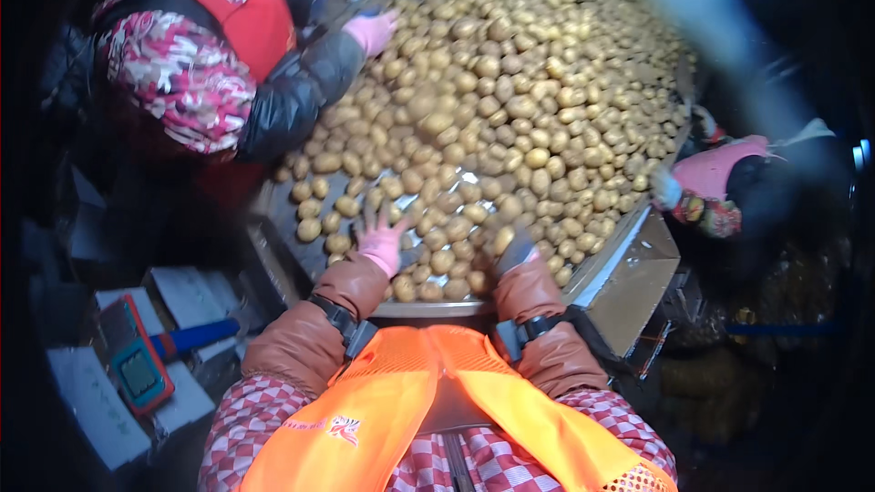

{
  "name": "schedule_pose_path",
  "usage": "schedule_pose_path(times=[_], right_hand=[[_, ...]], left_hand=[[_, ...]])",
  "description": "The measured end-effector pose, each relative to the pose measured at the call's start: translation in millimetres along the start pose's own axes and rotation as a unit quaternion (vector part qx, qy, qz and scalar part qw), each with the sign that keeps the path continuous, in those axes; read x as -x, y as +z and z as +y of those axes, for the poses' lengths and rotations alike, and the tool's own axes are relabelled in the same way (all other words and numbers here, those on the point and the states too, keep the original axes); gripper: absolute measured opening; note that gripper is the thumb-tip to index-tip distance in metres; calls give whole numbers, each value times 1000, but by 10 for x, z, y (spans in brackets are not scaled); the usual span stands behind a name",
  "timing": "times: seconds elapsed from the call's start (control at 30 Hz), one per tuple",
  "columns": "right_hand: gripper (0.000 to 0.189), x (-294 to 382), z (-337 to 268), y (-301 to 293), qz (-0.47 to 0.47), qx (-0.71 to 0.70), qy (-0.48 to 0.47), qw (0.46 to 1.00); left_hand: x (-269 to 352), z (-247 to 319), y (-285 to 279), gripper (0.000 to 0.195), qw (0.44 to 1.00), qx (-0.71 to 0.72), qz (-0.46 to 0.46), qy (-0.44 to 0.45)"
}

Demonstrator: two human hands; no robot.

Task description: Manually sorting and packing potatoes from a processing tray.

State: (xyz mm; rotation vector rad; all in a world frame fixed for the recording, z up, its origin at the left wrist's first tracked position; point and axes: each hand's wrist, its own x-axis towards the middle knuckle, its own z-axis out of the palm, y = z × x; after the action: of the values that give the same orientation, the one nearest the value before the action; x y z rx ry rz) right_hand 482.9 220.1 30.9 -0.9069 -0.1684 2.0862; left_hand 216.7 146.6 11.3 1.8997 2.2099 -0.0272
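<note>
A broad heap of potatoes [519,106] covers the metal-rimmed table [437,309] before me. My left hand [380,243], in a pink glove with grey fingers, lies spread among the potatoes near the front rim, and no potato shows in its grip. To its right, my right hand [517,251] is blurred in a similar glove. A potato [504,239] sits against its fingers; whether they grip it is not clear. Between both hands, loose potatoes [442,261] lie thinly, with shiny patches of the wet-looking surface showing through.
At the left, a co-worker in a patterned hood [181,78] reaches a pink-gloved hand [372,32] onto the heap. Another person's pink sleeve [714,167] is at the right edge. A cardboard box [625,280] adjoins the table; a handheld device with a display [139,376] rests on boxes lower left.
</note>
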Motion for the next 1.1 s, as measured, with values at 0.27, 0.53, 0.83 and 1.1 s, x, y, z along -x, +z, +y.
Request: schedule_pose_path(times=[0.27, 0.53, 0.83, 1.1], right_hand=[[47, -402, -297, -233, 118, 558, -466, 676], [58, -326, 87, 384, 192, 818, -440, 317], [71, -182, 962, 400, -66, 895, -265, 352], [52, 20, 656, 625, -110, 851, -241, 453]], left_hand=[[664, -441, -33, 59, 988, -37, 87, 124], [416, -531, -85, 60, 982, -26, 169, 77], [-789, -845, -528, 67, 982, 27, 184, -21], [-226, -843, -539, 67, 991, 127, -44, 25]])
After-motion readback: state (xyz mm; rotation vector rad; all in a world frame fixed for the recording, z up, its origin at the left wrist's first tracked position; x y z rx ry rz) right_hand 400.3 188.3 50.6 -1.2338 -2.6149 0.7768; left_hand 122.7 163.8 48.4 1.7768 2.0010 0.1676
